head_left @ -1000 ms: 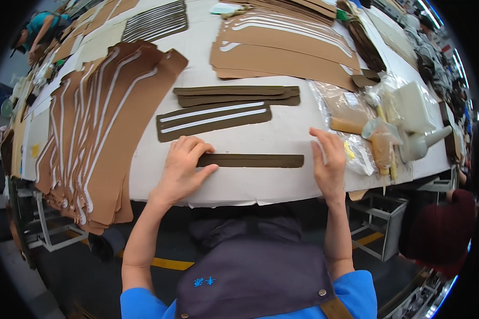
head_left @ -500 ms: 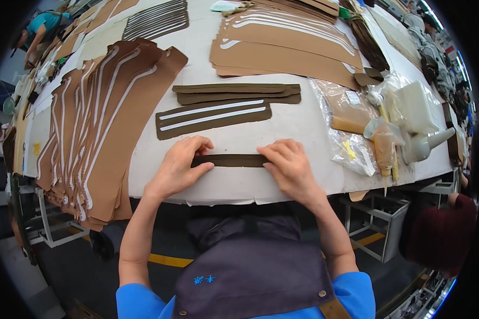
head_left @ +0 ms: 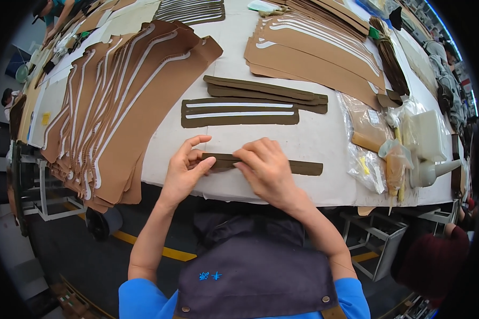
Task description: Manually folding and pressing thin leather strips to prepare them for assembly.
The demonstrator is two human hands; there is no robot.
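A dark olive folded strip of leather-like material point(head_left: 305, 168) lies across the near part of the table. At its left end, my left hand point(head_left: 182, 169) pinches it between thumb and fingers, the index finger raised. My right hand point(head_left: 269, 173) closes its fingertips on the strip left of its middle, close to the left hand. The strip's right part sticks out beyond the right hand. Just behind lies a flat olive piece point(head_left: 239, 121) with two white tapes along it. Several folded olive strips point(head_left: 266, 91) are piled beyond that.
Brown pieces with white tapes point(head_left: 133, 133) fan out at the left, overhanging the table edge. Another brown stack point(head_left: 314, 58) lies at the far right. Plastic bags point(head_left: 364, 143) and a white spouted bottle point(head_left: 428, 169) stand at the right. Far off, a person point(head_left: 61, 13) bends over the table.
My right hand has moved left along the folded strip, from its right end toward my left hand. The left hand stays at the left end. The whole view has shifted a little.
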